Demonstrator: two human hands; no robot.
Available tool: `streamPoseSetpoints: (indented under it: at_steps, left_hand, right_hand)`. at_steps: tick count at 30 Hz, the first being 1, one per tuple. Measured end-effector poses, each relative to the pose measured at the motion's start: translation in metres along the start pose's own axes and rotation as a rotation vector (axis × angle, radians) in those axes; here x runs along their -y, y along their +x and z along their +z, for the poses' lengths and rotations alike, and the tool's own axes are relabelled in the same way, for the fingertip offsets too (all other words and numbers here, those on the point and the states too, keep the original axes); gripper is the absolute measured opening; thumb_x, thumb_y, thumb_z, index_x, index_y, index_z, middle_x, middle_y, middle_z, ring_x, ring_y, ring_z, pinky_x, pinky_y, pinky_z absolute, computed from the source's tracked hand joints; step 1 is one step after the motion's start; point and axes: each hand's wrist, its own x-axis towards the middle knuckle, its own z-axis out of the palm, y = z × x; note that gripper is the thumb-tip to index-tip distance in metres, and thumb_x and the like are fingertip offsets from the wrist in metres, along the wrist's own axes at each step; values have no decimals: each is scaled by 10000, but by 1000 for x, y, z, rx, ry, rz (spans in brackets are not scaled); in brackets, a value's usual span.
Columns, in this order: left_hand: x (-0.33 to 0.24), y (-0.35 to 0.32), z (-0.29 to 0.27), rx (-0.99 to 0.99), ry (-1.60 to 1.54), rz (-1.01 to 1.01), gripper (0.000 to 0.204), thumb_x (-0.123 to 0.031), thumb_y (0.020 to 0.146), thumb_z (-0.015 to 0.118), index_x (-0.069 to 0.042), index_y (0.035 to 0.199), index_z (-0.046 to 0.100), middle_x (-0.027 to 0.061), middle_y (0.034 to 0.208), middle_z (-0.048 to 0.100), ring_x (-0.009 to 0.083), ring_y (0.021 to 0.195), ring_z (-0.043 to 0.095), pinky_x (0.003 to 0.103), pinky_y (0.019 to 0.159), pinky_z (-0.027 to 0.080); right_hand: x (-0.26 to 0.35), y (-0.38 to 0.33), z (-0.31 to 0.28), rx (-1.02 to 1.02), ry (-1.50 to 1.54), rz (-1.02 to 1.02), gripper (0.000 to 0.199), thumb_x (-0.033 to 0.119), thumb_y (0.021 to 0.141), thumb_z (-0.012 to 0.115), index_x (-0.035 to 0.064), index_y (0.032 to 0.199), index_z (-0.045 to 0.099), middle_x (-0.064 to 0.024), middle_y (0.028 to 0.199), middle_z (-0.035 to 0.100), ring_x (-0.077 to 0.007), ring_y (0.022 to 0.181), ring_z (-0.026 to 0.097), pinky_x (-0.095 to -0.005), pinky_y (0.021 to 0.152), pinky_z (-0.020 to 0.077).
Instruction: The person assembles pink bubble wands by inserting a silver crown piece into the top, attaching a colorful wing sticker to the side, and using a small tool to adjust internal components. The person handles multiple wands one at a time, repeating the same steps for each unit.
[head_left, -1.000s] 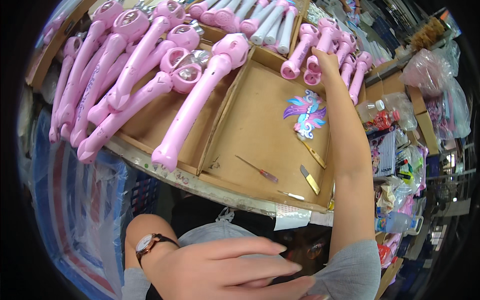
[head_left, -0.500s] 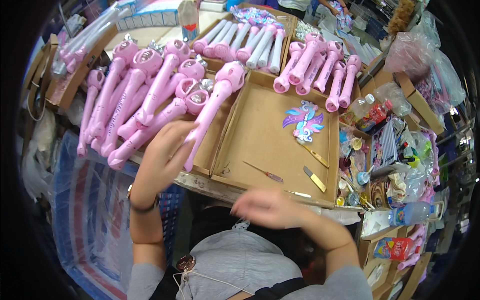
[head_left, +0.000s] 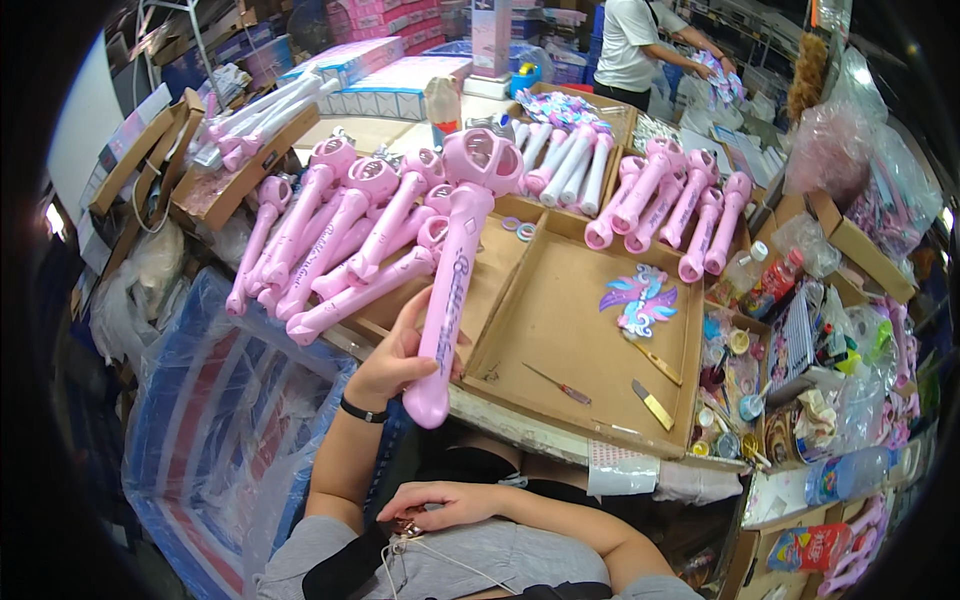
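My left hand (head_left: 400,355) grips the lower shaft of a long pink toy wand (head_left: 455,265) and holds it tilted above the edge of a cardboard tray (head_left: 560,325). The wand's round head points away from me. My right hand (head_left: 445,503) rests low against my chest, fingers loosely spread, touching a small object on a cord. A pile of similar pink wands (head_left: 340,235) lies just left of the held one. A winged pastel toy piece (head_left: 640,298) lies in the tray.
More pink wands (head_left: 670,205) lean in boxes at the back. A screwdriver (head_left: 560,385) and a small blade tool (head_left: 652,404) lie in the tray. Bottles and small clutter (head_left: 790,350) crowd the right. A large plastic bag (head_left: 215,420) hangs at left. Another person (head_left: 640,45) stands far back.
My left hand has closed on a pink wand and lifted its lower end toward me. My right hand came back from the far boxes and dropped to my chest.
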Motion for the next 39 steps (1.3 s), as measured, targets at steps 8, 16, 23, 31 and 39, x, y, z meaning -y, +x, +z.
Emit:
streamPoseSetpoints:
  at_steps: [8, 16, 23, 31, 39]
  left_hand:
    - [15, 33, -11, -223, -47, -32, 604, -297, 806, 682, -30, 1247, 368, 120, 969, 557, 165, 683, 571, 279, 566, 489]
    - [35, 5, 2, -131, -289, 21, 839, -718, 747, 488, -5, 1189, 450, 146, 870, 606, 200, 604, 596, 291, 532, 493]
    - [32, 15, 22, -453, -342, 20, 951, -830, 735, 239, -42, 1230, 433, 150, 868, 599, 244, 632, 575, 354, 546, 468]
    - [39, 11, -10, -284, -169, 156, 994, -802, 647, 478, -37, 1277, 404, 152, 1147, 558, 276, 889, 617, 411, 708, 531]
    - [45, 15, 16, -393, -603, 140, 945, -831, 658, 403, -107, 1265, 436, 113, 1126, 584, 202, 628, 564, 292, 517, 452]
  right_hand:
    - [0, -5, -1, 38, -45, -23, 381, 139, 946, 464, 4, 1301, 443, -109, 1273, 458, -198, 1173, 439, -303, 985, 338]
    - [-18, -10, -10, 101, 259, -8, 509, 229, 951, 444, -36, 1370, 331, -120, 1416, 341, -188, 1305, 324, -303, 1057, 244]
    - [-31, -13, -14, 37, 241, 51, 464, 138, 952, 459, 9, 1382, 340, -88, 1343, 456, -145, 1238, 406, -285, 1034, 305]
    - [-1, -20, -5, -298, 33, -51, 489, 136, 914, 528, 26, 1359, 358, -100, 1354, 418, -171, 1204, 434, -309, 1009, 347]
    - [17, -54, -17, -1213, -554, -16, 439, 128, 797, 684, -5, 1167, 489, -112, 1042, 568, -161, 914, 569, -268, 778, 464]
